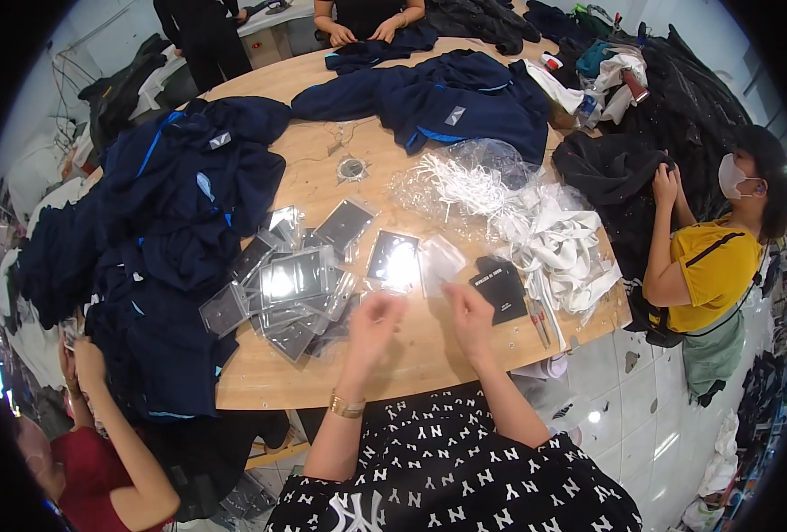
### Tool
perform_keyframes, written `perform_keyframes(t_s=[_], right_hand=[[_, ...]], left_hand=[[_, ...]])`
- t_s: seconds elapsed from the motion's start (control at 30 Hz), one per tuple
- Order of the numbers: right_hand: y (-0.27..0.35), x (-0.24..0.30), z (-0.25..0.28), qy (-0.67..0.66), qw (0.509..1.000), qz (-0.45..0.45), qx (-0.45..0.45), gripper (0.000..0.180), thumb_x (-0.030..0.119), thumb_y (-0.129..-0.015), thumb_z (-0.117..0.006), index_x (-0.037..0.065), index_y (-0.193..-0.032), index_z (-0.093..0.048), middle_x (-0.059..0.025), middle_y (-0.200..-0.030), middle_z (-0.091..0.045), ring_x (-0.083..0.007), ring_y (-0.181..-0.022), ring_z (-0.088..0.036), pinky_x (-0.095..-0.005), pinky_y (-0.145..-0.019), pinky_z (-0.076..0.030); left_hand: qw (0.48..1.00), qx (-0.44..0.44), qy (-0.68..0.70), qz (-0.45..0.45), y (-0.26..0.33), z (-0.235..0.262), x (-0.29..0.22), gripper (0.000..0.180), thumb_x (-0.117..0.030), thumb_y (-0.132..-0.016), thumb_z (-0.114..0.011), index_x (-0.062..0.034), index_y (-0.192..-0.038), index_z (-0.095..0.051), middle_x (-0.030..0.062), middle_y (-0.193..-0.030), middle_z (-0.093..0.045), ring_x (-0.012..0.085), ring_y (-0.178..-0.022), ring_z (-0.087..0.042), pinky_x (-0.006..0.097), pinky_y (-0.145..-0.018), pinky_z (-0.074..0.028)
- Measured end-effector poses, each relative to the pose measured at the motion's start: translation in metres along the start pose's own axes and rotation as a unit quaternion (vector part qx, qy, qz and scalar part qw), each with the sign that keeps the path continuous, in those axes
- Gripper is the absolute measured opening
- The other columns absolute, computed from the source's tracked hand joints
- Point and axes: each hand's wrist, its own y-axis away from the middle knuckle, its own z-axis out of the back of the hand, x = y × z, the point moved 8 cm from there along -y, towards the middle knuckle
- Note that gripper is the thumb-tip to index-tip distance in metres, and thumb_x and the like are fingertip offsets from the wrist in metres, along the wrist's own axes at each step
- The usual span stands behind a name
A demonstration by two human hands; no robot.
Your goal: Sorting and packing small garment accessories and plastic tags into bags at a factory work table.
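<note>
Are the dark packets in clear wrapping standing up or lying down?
Lying down: the packets overlap in a loose pile, broad faces mostly upward.

Two bare hands, the left hand [376, 328] and the right hand [469, 317], are at one wooden table [323, 386], with four other people [712, 275] in view. At least eight dark rectangular packs [294, 277] in clear sleeves overlap too much for exact counting; there are also one translucent pouch [442, 262], at least two navy garments [491, 97] and one gold bracelet [347, 405].
</note>
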Motion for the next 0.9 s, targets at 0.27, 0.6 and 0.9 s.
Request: perform_keyframes(t_s=[0.27, 0.6, 0.9], right_hand=[[-0.015, 0.057, 0.003, -0.311, 0.932, -0.168, 0.079, 0.021, 0.014, -0.089, -0.051, -0.004, -0.086, -0.062, 0.0006, -0.072, -0.058, -0.0023, -0.065, -0.051, -0.0173, -0.059, -0.044], [-0.018, 0.088, 0.003, -0.167, 0.973, -0.052, 0.148, 0.011, 0.007, -0.085, -0.054, -0.003, -0.084, -0.060, -0.0017, -0.078, -0.058, -0.0057, -0.071, -0.051, -0.0200, -0.061, -0.045], [-0.017, 0.116, 0.004, 0.053, 0.982, 0.129, 0.130, 0.003, 0.000, -0.080, -0.053, -0.003, -0.080, -0.052, -0.0119, -0.073, -0.050, -0.0210, -0.063, -0.053, -0.0249, -0.053, -0.047]], left_hand=[[0.951, 0.032, -0.231, -0.201, 0.019, -0.054, -0.078, 0.023, -0.018, -0.071, -0.071, -0.0026, -0.078, -0.055, 0.0053, -0.069, -0.058, 0.0122, -0.059, -0.054, 0.024, -0.053, -0.043], [0.928, 0.049, -0.247, -0.276, 0.025, -0.059, -0.092, 0.019, -0.016, -0.087, -0.051, -0.0005, -0.079, -0.044, 0.0126, -0.061, -0.048, 0.0242, -0.053, -0.048, 0.032, -0.049, -0.037], [0.912, 0.015, -0.268, -0.311, 0.026, -0.057, -0.083, 0.015, -0.012, -0.086, -0.048, -0.0020, -0.075, -0.047, 0.0174, -0.063, -0.049, 0.0345, -0.058, -0.050, 0.040, -0.050, -0.038]])
